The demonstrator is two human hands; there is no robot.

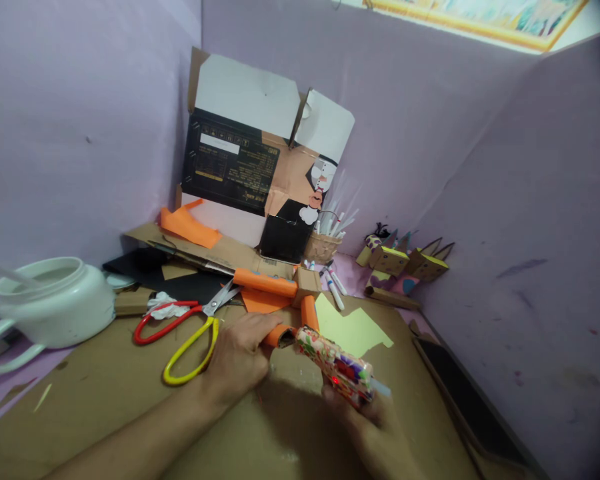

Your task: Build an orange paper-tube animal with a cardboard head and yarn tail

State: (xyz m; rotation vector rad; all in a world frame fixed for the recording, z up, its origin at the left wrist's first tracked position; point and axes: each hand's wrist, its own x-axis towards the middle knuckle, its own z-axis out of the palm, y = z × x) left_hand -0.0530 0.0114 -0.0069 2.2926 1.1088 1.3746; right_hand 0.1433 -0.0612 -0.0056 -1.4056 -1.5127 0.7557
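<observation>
Your forearms [165, 423] are lying nearest the camera, slanting in over the brown cardboard sheet [105, 413]. Your left hand [245, 353] is pinching an orange-covered cardboard tube [275, 335] between thumb and fingers, just in front of the cardboard block [307, 287]; whether the two are joining, you cannot tell from here. Your right hand [365, 407] is wrapping round the grip of a flower-patterned hot glue gun [330, 360], whose red light is glowing and whose translucent glue stick [381, 388] is poking out behind. Its front is sitting right at the tube's open end, hiding any contact.

Since your left fingertips are resting so near that front end, a slip or a sudden squeeze could be burning them, and too much glue could be dripping onto the sheet. Pinching too hard could be crushing the hollow tube.

The tube's rim is showing a rough brown edge under smooth orange paper. Pale yellow paper [350, 327] is lying flat beyond, and scissors [213, 307] with looped red and yellow handles are standing open beside your left hand.
</observation>
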